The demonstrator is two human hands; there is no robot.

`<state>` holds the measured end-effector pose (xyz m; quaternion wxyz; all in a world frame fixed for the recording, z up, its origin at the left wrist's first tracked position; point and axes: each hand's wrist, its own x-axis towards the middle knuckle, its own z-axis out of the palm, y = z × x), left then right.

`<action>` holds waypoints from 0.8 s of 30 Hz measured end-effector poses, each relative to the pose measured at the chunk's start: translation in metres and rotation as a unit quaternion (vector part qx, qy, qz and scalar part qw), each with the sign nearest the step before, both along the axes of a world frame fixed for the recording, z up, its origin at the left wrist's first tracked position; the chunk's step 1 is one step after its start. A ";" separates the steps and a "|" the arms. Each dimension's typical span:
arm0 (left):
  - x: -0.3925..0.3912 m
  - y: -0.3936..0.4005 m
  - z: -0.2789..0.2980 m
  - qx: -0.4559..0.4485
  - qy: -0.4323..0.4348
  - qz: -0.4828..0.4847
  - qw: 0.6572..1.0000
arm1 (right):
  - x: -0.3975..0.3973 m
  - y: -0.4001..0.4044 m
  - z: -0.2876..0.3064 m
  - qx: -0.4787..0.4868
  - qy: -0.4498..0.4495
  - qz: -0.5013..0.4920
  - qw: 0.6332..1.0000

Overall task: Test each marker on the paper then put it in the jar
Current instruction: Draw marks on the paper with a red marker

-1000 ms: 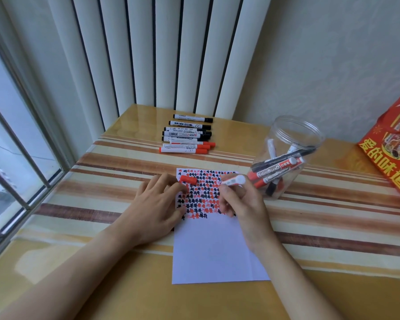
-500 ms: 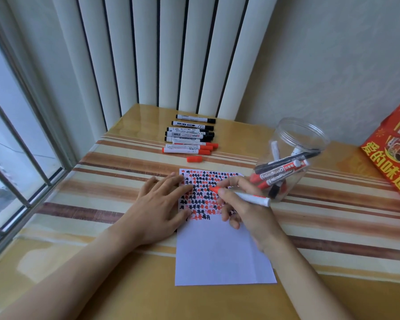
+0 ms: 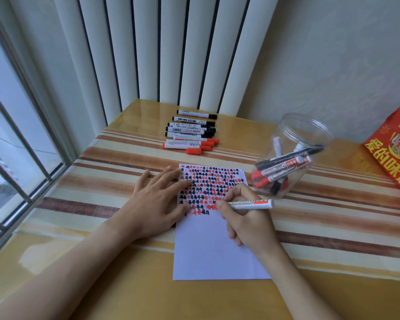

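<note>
Right hand [image 3: 247,218] pinches red marker [image 3: 249,203], tip at last row of marks on paper [image 3: 217,250], mid-table. Left hand [image 3: 157,199] spread flat, pinning sheet. Short light stroke, keep paper pinned; jar [image 3: 291,155] toward table's right edge.

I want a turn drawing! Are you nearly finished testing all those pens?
Not yet. Several markers already sit in the jar. The right hand is testing a red marker on the paper, the left hand steadying it. A row of markers waits.
</note>
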<state>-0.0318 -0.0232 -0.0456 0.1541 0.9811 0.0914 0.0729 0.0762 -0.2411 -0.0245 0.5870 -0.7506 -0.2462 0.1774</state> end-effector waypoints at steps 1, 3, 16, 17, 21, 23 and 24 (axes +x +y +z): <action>0.000 0.000 0.000 -0.003 0.001 -0.001 1.000 | 0.000 0.000 -0.001 -0.006 -0.002 -0.003 1.000; 0.000 0.001 -0.001 -0.008 0.003 -0.002 1.000 | 0.000 0.000 -0.002 -0.005 0.003 -0.006 1.000; 0.002 0.002 -0.004 -0.008 -0.002 -0.004 1.000 | -0.001 0.002 0.001 -0.024 -0.002 0.012 1.000; 0.002 0.003 -0.004 -0.008 -0.003 -0.005 1.000 | -0.001 0.001 0.001 -0.024 -0.004 0.009 1.000; 0.002 0.003 -0.006 -0.006 -0.004 -0.005 1.000 | -0.001 0.000 0.001 -0.019 -0.008 -0.003 1.000; 0.002 0.004 -0.006 -0.007 -0.007 -0.005 1.000 | -0.002 0.000 0.001 -0.023 -0.006 0.008 1.000; 0.002 0.004 -0.006 -0.005 -0.005 -0.005 1.000 | -0.002 0.000 0.002 -0.028 -0.006 0.015 0.999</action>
